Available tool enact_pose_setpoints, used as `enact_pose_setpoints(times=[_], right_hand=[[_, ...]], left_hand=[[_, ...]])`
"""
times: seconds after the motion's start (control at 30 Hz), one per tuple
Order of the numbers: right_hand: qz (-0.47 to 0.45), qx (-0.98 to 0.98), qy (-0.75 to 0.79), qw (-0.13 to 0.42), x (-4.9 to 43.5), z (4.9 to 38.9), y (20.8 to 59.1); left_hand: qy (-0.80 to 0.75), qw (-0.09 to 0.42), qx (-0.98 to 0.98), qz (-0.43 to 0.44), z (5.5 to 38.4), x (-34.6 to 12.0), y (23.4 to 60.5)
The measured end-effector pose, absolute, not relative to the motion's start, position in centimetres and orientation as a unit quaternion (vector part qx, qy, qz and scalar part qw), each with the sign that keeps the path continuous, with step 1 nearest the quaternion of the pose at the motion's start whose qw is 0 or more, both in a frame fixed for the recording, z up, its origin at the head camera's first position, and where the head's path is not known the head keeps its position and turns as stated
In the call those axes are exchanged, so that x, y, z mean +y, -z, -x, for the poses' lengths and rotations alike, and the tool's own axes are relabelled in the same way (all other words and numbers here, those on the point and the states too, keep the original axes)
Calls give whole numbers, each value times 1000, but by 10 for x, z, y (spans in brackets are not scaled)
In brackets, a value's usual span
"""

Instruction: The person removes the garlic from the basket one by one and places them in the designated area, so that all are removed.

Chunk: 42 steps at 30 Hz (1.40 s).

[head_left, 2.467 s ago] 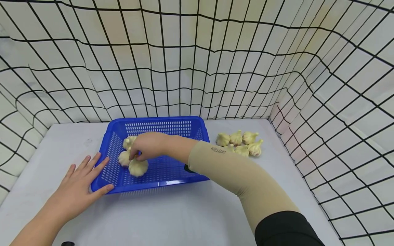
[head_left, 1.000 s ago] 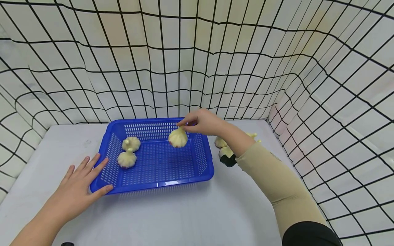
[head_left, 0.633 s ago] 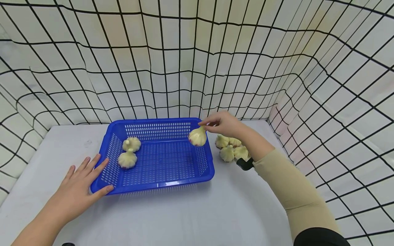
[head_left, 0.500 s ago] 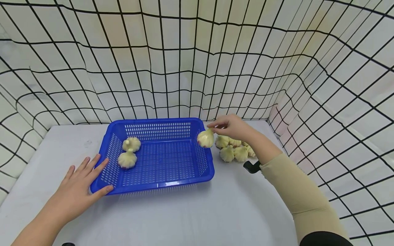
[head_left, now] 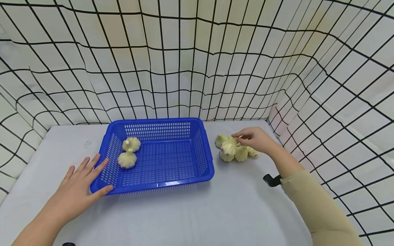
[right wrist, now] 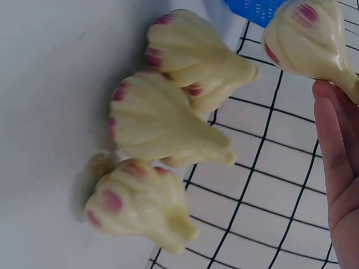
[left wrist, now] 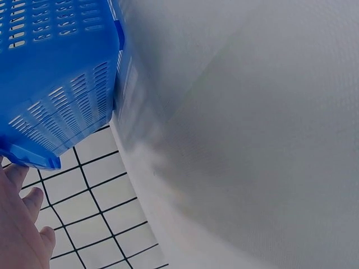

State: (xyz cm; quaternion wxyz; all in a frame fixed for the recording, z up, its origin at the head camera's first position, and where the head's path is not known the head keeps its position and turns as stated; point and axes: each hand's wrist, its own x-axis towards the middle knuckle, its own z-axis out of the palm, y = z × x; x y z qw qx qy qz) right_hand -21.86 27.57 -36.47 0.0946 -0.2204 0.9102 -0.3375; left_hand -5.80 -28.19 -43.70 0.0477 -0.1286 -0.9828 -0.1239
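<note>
Left hand (head_left: 81,184), fingers spread on the rim of a blue perforated basket (head_left: 138,188); two garlic bulbs (head_left: 127,159) lie inside, at its left end. Right of the basket, the right hand (head_left: 257,138) pinches a single garlic bulb (head_left: 229,147) by its stem over a bulb cluster (head_left: 241,154) on the counter (head_left: 172,218).

Black netting (head_left: 179,49), pale backdrop (head_left: 170,32), white tabletop (head_left: 172,218)
</note>
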Motion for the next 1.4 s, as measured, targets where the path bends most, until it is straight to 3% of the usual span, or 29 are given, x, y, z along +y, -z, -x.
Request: enact_pose_setpoints(times=[0.57,1.4], right_hand=[[182,917,338,107,307,195,393],[265,904,297,156,293,192,421]], left_hand=[[128,52,-982,128,59,-280,437],[127,44,-984,121,58,-281,438]])
